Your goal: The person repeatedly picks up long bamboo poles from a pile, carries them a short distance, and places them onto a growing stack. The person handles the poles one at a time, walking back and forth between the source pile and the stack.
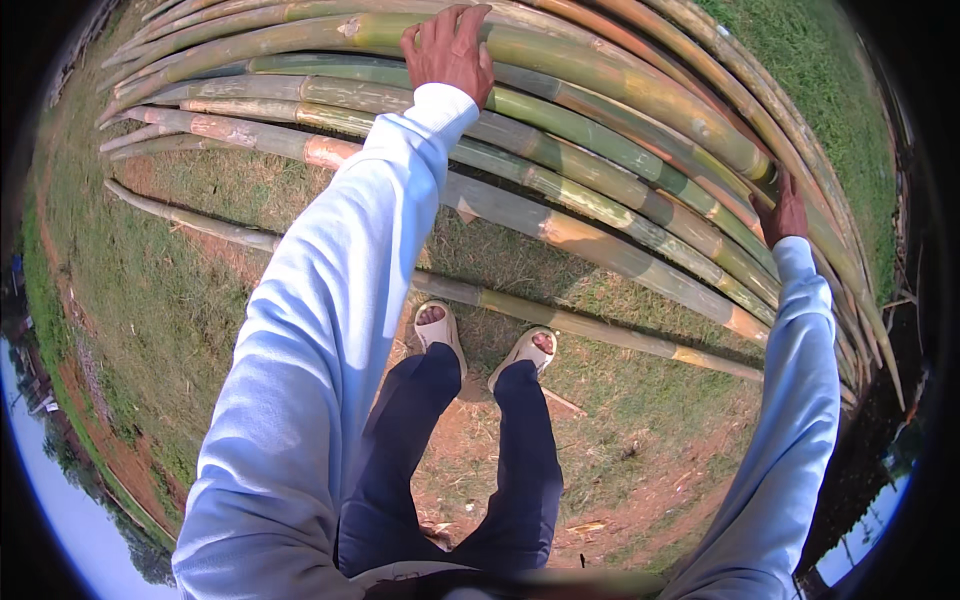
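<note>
A thick green-brown bamboo pole [610, 82] lies across the top of a row of bamboo poles, reaching from the far left to a cut end at the right. My left hand [447, 52] is over its middle, with the fingers bent across the far side. At the cut end, my right hand [786, 212] grips the pole, its fingers partly hidden by the butt. Both arms are stretched wide apart in light blue sleeves. Nearer to me, a weathered grey-green bamboo pole [500, 208] forms the front edge of the row.
One thin bamboo pole [570, 320] lies apart on the grass, just ahead of my sandalled feet [525, 350]. More bamboo poles [690, 55] are stacked beyond, some reddish-brown. Patchy grass and reddish soil [640, 480] surround me, with a short stick [565, 402] by my right foot.
</note>
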A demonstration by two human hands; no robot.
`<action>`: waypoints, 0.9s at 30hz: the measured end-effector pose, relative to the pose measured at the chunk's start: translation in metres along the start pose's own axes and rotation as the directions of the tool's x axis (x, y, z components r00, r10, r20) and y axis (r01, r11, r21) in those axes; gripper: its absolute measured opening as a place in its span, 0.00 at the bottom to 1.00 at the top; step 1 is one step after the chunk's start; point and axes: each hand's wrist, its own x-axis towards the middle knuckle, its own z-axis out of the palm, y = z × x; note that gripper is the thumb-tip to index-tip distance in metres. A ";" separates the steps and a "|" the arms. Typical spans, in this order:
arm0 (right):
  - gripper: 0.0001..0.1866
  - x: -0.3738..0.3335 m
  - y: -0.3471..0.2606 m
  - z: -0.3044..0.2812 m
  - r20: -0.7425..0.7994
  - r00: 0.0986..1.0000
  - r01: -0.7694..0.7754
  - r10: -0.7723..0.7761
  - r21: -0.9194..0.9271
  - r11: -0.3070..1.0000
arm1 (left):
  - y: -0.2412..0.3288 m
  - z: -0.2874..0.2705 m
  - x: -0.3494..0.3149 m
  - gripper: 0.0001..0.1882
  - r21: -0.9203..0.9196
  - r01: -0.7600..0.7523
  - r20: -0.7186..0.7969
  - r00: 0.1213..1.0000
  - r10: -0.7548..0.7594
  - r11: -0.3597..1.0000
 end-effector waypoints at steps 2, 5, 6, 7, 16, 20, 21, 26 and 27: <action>0.34 -0.006 -0.021 0.022 0.067 0.995 -0.087 0.080 0.100 0.991 | -0.003 0.007 -0.025 0.29 -0.116 0.319 -0.028 0.946 -0.324 0.941; 0.31 -0.059 -0.081 0.074 0.085 0.994 0.041 -0.065 0.259 0.965 | -0.037 0.012 -0.127 0.29 -0.087 0.510 0.138 0.857 -0.497 0.855; 0.31 -0.083 -0.103 0.091 0.146 0.986 0.027 -0.079 0.327 0.945 | -0.047 0.012 -0.171 0.30 0.014 0.624 0.223 0.759 -0.611 0.781; 0.31 -0.107 -0.124 0.108 0.180 0.978 0.037 -0.109 0.360 0.932 | -0.059 0.012 -0.216 0.31 0.120 0.742 0.301 0.606 -0.736 0.660; 0.39 -0.237 -0.234 0.261 0.641 0.754 0.005 -0.145 0.215 0.976 | -0.160 0.083 -0.472 0.56 0.438 0.883 0.494 -0.392 -0.776 -0.167; 0.38 -0.251 -0.260 0.294 0.712 0.668 0.078 -0.215 0.221 0.972 | -0.178 0.127 -0.504 0.29 0.231 0.812 0.557 -0.563 -0.611 -0.537; 0.38 -0.251 -0.264 0.300 0.680 0.693 0.084 -0.238 0.251 0.964 | -0.180 0.139 -0.509 0.25 0.200 0.797 0.574 -0.567 -0.591 -0.571; 0.36 -0.242 -0.271 0.326 0.782 0.602 0.075 -0.165 0.150 0.986 | -0.182 0.165 -0.514 0.22 -0.070 0.806 0.733 -0.359 -0.578 -0.588; 0.37 -0.241 -0.271 0.330 0.808 0.564 0.057 -0.170 0.168 0.984 | -0.180 0.161 -0.510 0.23 -0.130 0.662 0.748 -0.423 -0.512 -0.738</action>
